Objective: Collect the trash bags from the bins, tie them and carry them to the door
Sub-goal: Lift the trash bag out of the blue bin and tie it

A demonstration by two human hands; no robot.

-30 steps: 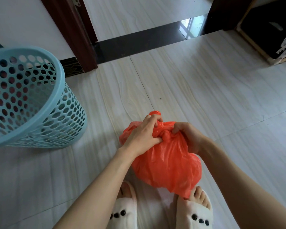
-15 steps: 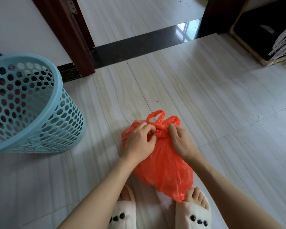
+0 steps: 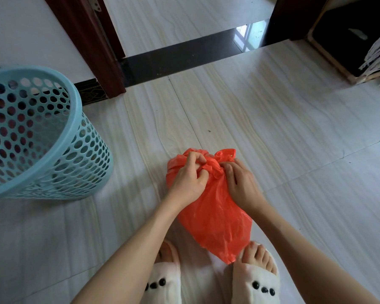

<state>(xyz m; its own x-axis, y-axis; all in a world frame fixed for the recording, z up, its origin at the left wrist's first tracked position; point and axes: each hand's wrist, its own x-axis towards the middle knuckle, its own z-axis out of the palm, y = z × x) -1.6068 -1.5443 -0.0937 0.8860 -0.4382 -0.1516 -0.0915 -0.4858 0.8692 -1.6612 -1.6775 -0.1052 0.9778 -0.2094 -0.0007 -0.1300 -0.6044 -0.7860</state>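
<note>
The fingers [image 3: 199, 160] of my left hand [image 3: 188, 179] are curled tight and pinch the twisted top of the orange trash bag [image 3: 217, 212]. The fingers of my right hand [image 3: 241, 184] are bent too, and their tips press and pinch the same bunched part from the other side. My two hands sit close together, with the knot [image 3: 213, 168] between them. A little loop of orange plastic sticks up just past my right hand.

The bag sits on the pale floor [image 3: 272, 132], right in front of my feet. Its lower end lies between my two white slippers [image 3: 162, 284] and touches the toes of my right foot. The bag looks soft and crinkly. I cannot see what is inside it.

On my left stands a light blue bin [image 3: 59, 150] full of round holes. It is well apart from the bag. I can see down into it, but I cannot tell if another bag is in there.

Ahead of me is the doorway, with a dark strip [image 3: 184, 55] across the floor and a dark red door frame [image 3: 90, 44] on the left side. The bag is near the doorway. On the far right is a dark box [image 3: 338, 44] with a light wooden edge.
</note>
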